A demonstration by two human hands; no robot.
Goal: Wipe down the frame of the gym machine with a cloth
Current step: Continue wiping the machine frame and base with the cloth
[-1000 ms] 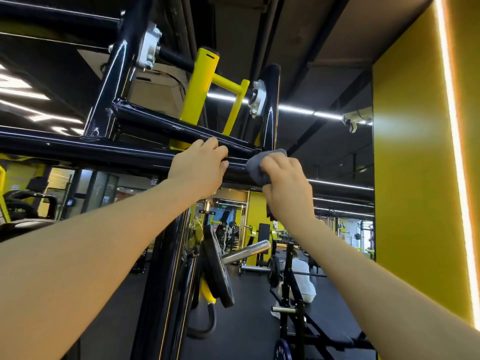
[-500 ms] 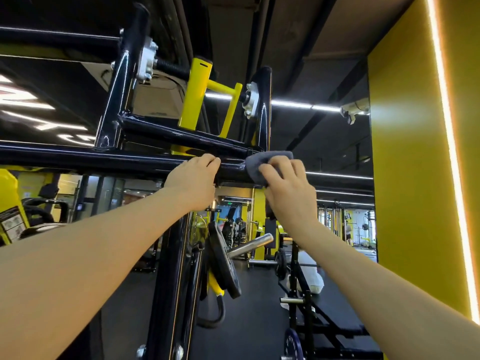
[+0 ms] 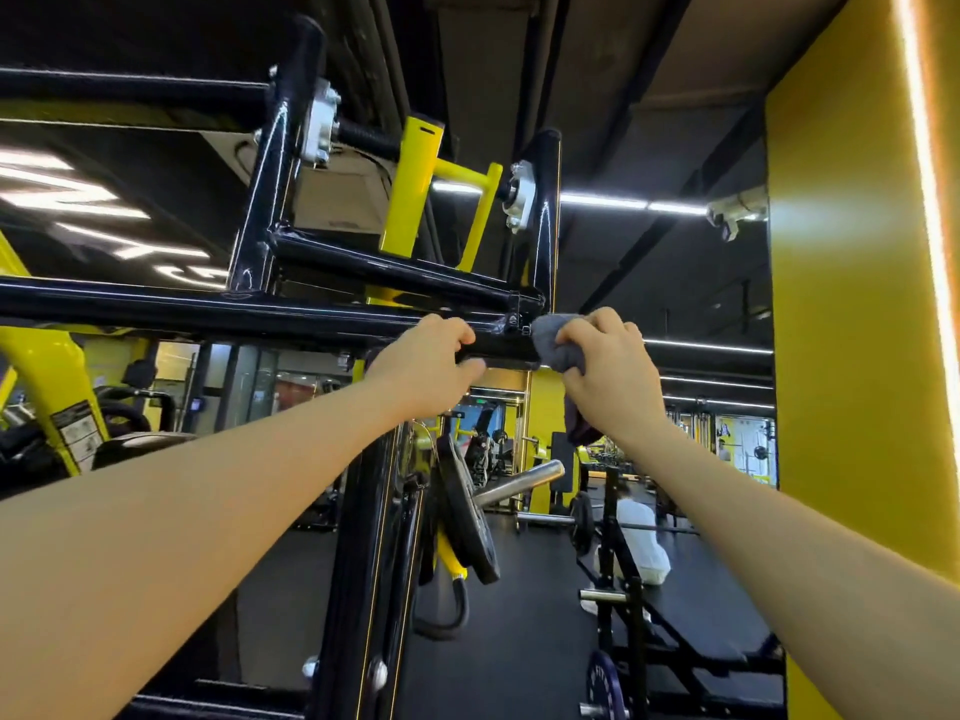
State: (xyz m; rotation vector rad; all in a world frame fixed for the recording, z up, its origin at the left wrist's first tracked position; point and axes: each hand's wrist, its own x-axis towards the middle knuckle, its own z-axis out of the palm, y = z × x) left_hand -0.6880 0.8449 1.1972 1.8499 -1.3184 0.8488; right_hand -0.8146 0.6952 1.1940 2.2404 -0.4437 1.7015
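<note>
Cloth [image 3: 557, 341] shifted right along level bar [image 3: 208, 310].

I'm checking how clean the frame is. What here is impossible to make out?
- Head view: the black crossbar under the grey cloth and right hand is covered.
- The bar beneath the left hand is hidden by its fingers.
- The crossbar's left end is cut off by the frame edge.
- Warning label text is too small.
- Dust or smears are lost in glare.
</note>
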